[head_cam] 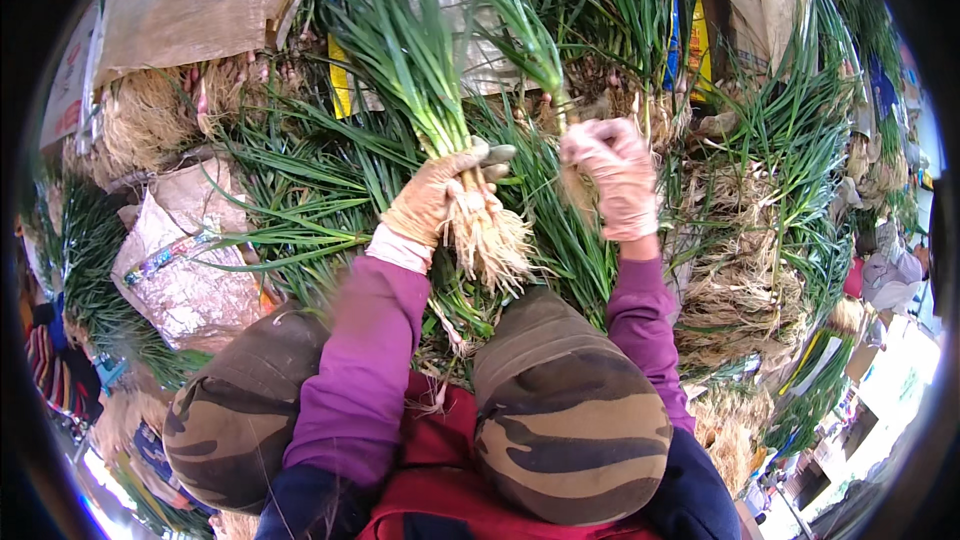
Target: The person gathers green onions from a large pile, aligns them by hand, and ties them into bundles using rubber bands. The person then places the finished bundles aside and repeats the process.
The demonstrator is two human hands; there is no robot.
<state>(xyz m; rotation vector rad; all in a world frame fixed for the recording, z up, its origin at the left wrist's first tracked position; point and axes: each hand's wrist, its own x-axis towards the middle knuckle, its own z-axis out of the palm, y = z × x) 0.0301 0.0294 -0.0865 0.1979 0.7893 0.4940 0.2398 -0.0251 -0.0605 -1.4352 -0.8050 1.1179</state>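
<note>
My left hand (442, 191), in a pale rubber glove with worn, greyish fingertips, grips a bunch of green garlic plants (431, 82) just above the roots. Their leaves point away from me, and a tuft of whitish roots (491, 236) hangs below the fist. To the right, my gloved right hand (613, 172) pinches a thinner green garlic stalk (551, 71) near its root end, apart from the bunch. The fingertips there are partly hidden and slightly blurred. Between my knees lie loose green garlic plants (454, 330), one with its roots against my red clothing.
Green garlic leaves (300, 187) spread under both hands. Rooted bundles (739, 262) are stacked at the right, and more roots (146, 120) show under a woven sack (187, 4) at the upper left. A crumpled sack (191, 262) lies beside my left knee (240, 412). My right knee (574, 435) is below the hands.
</note>
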